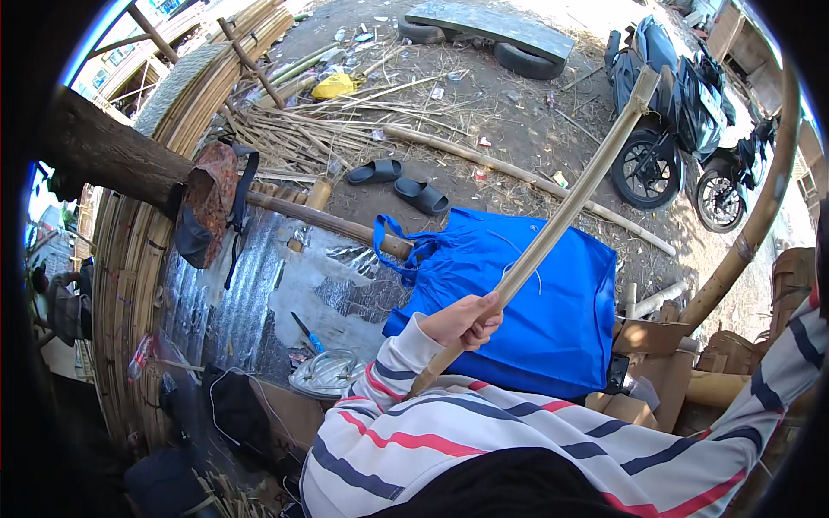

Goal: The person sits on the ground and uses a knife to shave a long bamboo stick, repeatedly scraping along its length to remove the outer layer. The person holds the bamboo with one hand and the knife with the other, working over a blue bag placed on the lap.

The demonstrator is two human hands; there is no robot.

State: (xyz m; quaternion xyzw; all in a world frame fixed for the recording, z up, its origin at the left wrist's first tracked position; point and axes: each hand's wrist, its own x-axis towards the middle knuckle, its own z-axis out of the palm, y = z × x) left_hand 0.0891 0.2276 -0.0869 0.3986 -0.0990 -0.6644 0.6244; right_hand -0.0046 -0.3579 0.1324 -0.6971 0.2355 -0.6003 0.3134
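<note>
While left hand [464, 321] wraps near end of bamboo strip [561, 216], fingers curled tight round it, long axis runs far-right, up over blue bag [553, 319]. Right hand out of view.

right hand not visible, only striped sleeve [790, 363] at right rim. left hand [464, 321] shows knuckles only; palm and fingertips hidden round bamboo strip [553, 226]. strip's lower end lost behind sleeve folds. blue bag [535, 302] bottom edge covered by arm. motorcycles [682, 112] bent, partly cut by fisheye rim. small knife-like tool [306, 331] on metal sheet too small to identify.
</note>
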